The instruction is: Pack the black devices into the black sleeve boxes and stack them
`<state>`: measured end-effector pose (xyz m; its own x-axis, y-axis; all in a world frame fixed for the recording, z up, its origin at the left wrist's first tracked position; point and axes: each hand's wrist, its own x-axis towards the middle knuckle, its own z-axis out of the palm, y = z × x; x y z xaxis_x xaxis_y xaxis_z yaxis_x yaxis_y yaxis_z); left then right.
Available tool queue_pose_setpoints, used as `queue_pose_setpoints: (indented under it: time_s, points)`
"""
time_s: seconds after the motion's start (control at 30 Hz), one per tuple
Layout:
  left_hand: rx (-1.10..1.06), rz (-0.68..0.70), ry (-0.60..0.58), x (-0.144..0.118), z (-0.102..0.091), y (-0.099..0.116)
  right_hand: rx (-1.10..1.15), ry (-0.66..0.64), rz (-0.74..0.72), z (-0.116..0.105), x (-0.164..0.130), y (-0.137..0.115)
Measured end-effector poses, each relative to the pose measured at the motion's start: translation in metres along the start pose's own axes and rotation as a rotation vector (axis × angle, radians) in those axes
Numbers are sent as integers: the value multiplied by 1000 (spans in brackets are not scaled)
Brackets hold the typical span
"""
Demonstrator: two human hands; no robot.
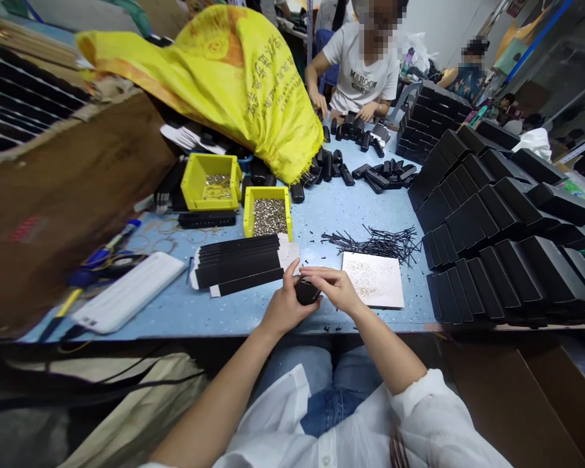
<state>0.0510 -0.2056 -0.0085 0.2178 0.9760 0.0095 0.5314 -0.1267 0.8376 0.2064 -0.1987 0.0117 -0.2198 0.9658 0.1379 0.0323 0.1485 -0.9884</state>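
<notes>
While both hands meet at the near table (234, 312) edge, head view, the left hand (285, 305) cups a small black part (306, 291) from below and the right hand (335, 287) pinches its top, fingers closed. Judged step: fitting or pressing this part together. At 1 o'clock lie loose pins (375, 242) beside a pale plate (374, 279); at 11, black strips (238, 263) and a yellow bin (268, 213). Next would call for a steady grip and fine alignment.

Small black part (306, 291), dark and rounded, was pinched between left hand (283, 307) and right hand (335, 287), just above the blue table's near edge.
</notes>
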Motion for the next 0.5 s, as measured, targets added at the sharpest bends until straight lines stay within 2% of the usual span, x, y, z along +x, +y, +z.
queue_pose_setpoints:
  time_s: [0.1, 0.27, 0.33, 0.4, 0.43, 0.5]
  points:
    - [58, 5, -7, 0, 2, 6, 5, 44, -8, 2, -3, 4]
    - [105, -13, -5, -1, 3, 3, 16, 40, 23, 2, -8, 9]
    - [69, -11, -5, -1, 1, 0, -25, 48, -48, 1, -7, 10]
    - [3, -12, -15, -2, 1, -1, -130, -5, -165, 0, -8, 10]
    - [-34, -19, 9, -2, 2, -1, -184, -33, -197, 0, -10, 10]
    - [-109, -48, 141, -3, 8, 2, -257, -52, -170, 0, -20, 9]
